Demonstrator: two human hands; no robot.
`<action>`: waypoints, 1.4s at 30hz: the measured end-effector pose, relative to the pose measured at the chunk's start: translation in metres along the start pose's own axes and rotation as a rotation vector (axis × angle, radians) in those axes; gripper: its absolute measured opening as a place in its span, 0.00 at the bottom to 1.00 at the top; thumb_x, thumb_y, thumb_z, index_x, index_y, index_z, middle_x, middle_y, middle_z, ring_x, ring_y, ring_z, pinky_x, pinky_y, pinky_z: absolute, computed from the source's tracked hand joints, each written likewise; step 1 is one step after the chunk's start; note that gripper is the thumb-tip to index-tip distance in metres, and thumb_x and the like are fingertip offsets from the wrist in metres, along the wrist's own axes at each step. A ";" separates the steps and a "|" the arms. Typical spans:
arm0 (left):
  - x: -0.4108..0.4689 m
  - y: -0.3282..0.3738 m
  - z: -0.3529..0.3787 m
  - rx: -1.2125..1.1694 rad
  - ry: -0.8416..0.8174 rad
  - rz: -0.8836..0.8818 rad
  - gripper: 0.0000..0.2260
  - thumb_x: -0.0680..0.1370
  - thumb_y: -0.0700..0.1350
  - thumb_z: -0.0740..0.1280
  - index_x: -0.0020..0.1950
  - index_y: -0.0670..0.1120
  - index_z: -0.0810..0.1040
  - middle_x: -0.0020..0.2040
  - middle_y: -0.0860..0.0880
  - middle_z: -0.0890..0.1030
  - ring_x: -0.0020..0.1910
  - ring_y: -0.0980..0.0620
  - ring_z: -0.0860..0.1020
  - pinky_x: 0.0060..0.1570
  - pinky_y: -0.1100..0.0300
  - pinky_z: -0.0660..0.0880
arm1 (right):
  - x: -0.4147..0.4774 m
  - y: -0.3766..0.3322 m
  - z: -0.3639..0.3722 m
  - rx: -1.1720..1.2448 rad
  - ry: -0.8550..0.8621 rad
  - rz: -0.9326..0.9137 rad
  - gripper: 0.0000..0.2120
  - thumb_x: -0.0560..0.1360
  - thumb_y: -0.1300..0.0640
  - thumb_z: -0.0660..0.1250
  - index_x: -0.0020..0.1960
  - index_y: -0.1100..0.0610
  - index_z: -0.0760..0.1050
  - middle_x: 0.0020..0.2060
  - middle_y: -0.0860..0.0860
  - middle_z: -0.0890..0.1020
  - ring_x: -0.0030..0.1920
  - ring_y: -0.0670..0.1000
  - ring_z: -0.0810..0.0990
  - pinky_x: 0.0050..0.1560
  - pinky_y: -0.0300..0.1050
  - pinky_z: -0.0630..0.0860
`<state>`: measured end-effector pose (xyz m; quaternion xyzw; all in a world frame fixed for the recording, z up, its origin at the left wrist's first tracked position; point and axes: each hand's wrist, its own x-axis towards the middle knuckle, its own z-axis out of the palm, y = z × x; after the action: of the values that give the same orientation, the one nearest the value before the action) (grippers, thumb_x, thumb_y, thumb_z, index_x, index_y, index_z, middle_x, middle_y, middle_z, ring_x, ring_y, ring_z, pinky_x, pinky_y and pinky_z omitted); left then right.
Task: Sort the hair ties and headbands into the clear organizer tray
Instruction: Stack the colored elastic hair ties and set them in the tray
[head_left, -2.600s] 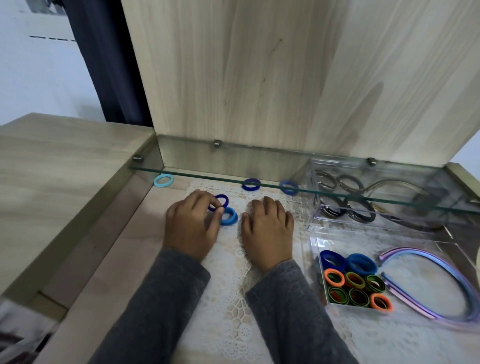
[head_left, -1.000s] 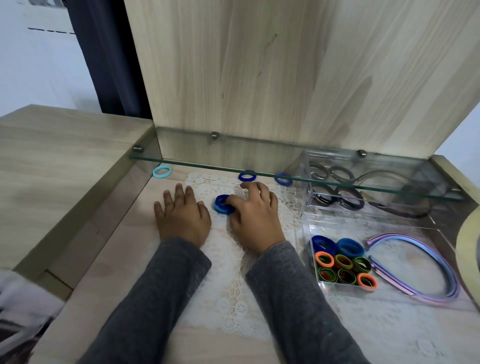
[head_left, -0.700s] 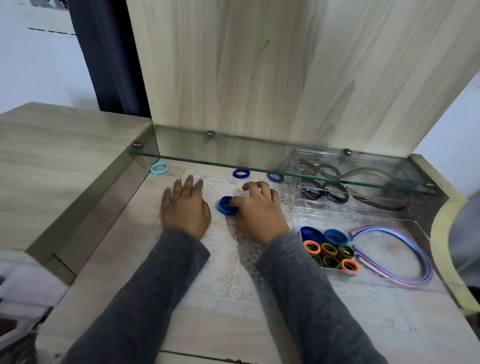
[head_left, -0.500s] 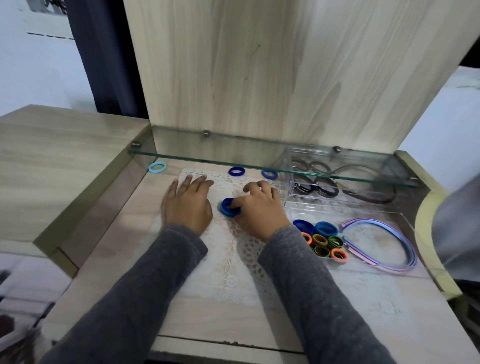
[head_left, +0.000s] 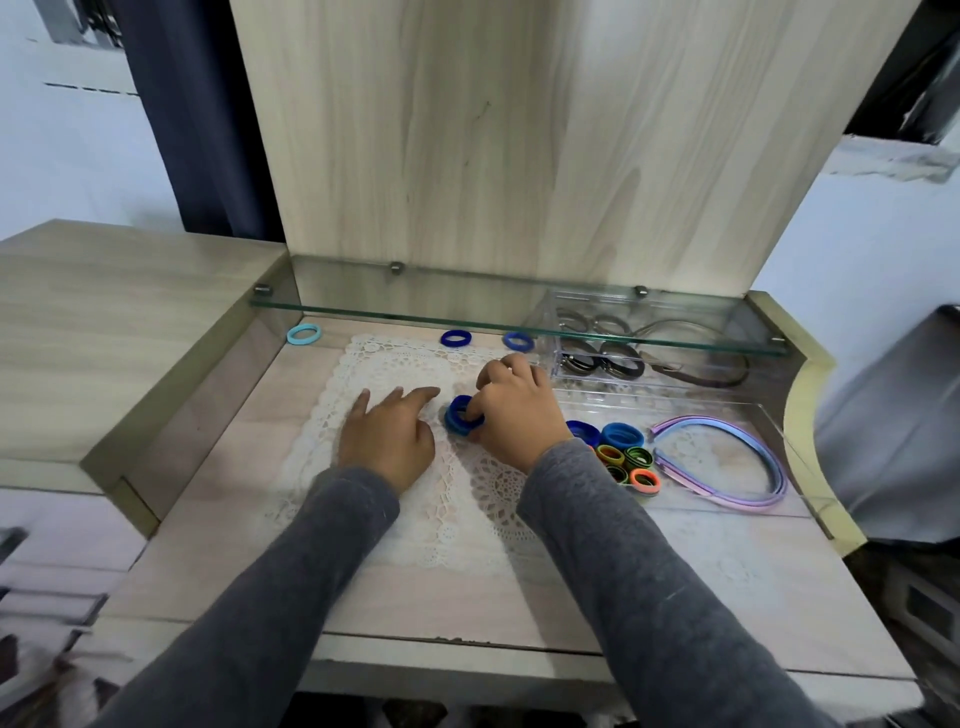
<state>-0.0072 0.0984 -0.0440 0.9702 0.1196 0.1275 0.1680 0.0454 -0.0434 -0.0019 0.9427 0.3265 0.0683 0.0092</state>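
Right hand (head_left: 511, 410) fingers still clamped on blue hair ties (head_left: 462, 415), now lifted; left hand (head_left: 387, 439) fingers apart, flat. Organizer tray (head_left: 779, 415): coloured ties (head_left: 626, 460), lilac headband (head_left: 727, 462).

Pale wood-grain counter (head_left: 218, 493) sitting below tall matching back panel (head_left: 493, 145); dark navy curtain (head_left: 192, 114) hanging against white wall (head_left: 78, 156) behind.

Right hand (head_left: 519, 410) pinching stacked blue hair ties (head_left: 462, 415) on a lace mat (head_left: 395, 364), left hand (head_left: 387, 436) flat beside them, clear organizer tray (head_left: 779, 421) holding coloured ties (head_left: 623, 457) and a purple headband (head_left: 727, 457) at right
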 end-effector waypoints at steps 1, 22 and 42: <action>-0.002 0.004 -0.001 -0.060 -0.023 -0.010 0.23 0.79 0.40 0.55 0.74 0.56 0.66 0.71 0.50 0.73 0.72 0.51 0.65 0.76 0.57 0.46 | 0.000 0.000 0.000 -0.017 0.004 -0.008 0.15 0.76 0.49 0.67 0.61 0.51 0.79 0.62 0.51 0.73 0.65 0.56 0.64 0.66 0.53 0.61; -0.016 0.086 -0.009 -0.484 -0.113 0.037 0.23 0.77 0.38 0.59 0.70 0.56 0.71 0.66 0.57 0.76 0.48 0.52 0.79 0.54 0.55 0.76 | -0.037 0.066 -0.063 -0.120 -0.029 0.004 0.13 0.73 0.44 0.68 0.58 0.42 0.79 0.59 0.50 0.72 0.62 0.55 0.65 0.64 0.52 0.64; -0.002 0.097 0.033 -0.182 0.075 0.307 0.23 0.77 0.42 0.56 0.72 0.53 0.69 0.70 0.48 0.74 0.72 0.51 0.68 0.73 0.51 0.58 | -0.046 0.103 -0.044 -0.246 -0.045 0.011 0.12 0.77 0.50 0.66 0.60 0.44 0.78 0.59 0.50 0.75 0.60 0.53 0.70 0.58 0.49 0.67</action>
<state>0.0191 -0.0010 -0.0396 0.9523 -0.0358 0.1980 0.2292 0.0668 -0.1536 0.0424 0.9375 0.3102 0.0868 0.1319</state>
